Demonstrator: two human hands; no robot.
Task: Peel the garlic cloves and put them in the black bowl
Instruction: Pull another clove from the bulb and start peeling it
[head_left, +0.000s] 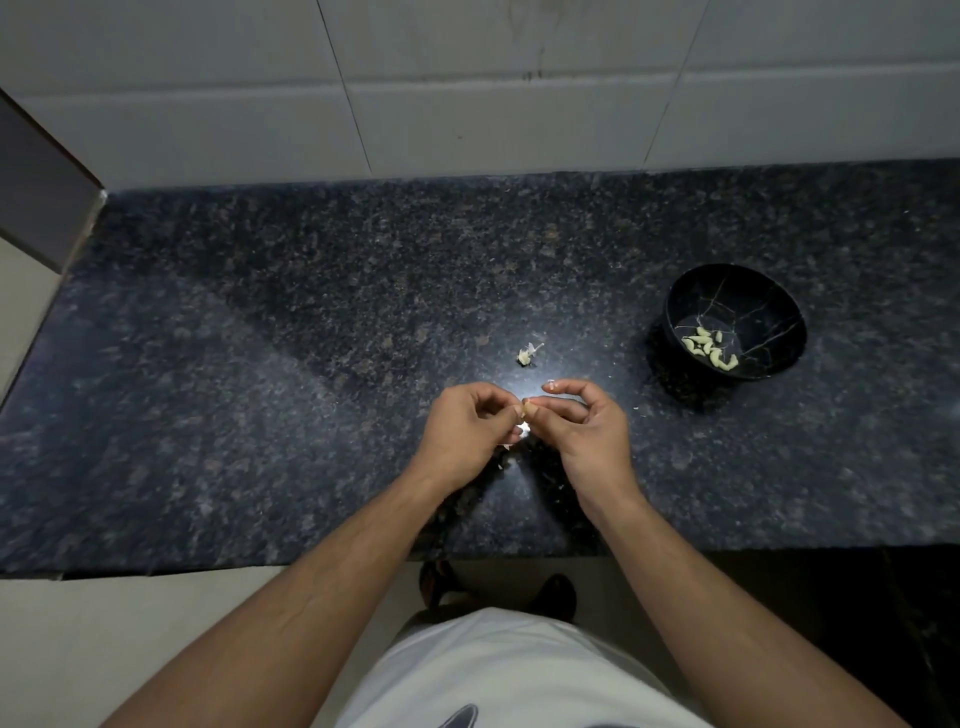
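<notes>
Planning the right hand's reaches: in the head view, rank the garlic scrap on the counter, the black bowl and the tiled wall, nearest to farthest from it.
From the right hand:
1. Garlic scrap, just beyond the fingertips, slightly left.
2. Black bowl, farther right on the counter.
3. Tiled wall, behind the counter.

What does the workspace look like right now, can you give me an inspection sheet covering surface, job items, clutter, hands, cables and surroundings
Surface: dark speckled stone counter.
Job's things: black bowl right of the hands, holding several peeled cloves; one garlic clove pinched between both hands.
Clutter: garlic scrap beyond the hands; bits of skin under them.
Grippers: left hand and right hand both hold the clove above the counter.
Cables: nothing seen.
Surroundings: white tiled wall behind; pale floor below the counter edge.
</notes>
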